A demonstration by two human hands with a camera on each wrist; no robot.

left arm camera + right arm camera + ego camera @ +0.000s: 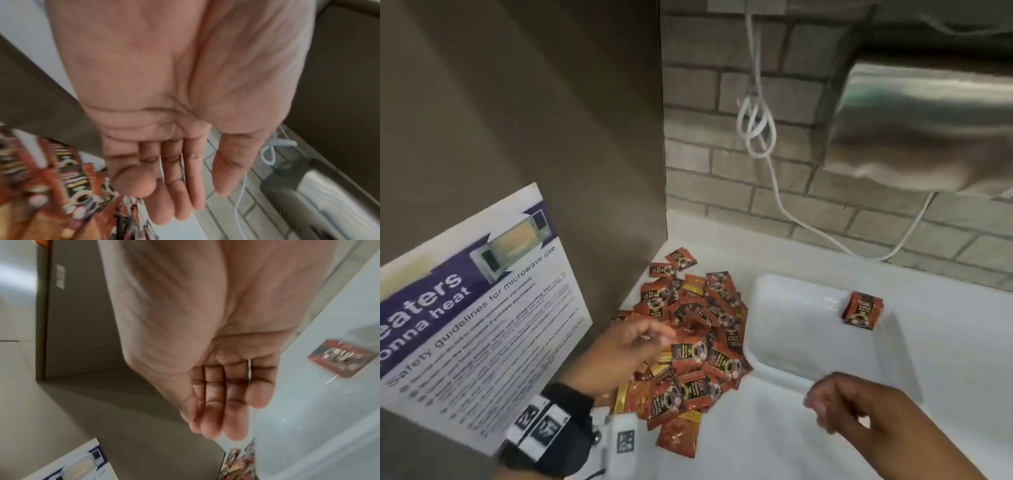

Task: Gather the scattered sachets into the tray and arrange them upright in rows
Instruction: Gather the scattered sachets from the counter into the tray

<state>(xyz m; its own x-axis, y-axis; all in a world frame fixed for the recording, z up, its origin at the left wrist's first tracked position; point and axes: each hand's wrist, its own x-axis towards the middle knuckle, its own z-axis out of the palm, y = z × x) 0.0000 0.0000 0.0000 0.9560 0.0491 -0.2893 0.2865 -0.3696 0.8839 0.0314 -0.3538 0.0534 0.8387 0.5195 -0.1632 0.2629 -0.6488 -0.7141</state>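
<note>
left hand (631,346) over the sachet pile (698,339), right hand (859,407) at the tray (774,308) near edge, both sets of fingers loose, holding nothing

red-brown sachets (695,329), white tray (784,308)

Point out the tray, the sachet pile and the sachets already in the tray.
tray (784,363), head view, bare near-left floor.
sachet pile (698,329), head view, middle of the heap.
sachets in the tray (862,310), head view, front sachet's face.
</note>
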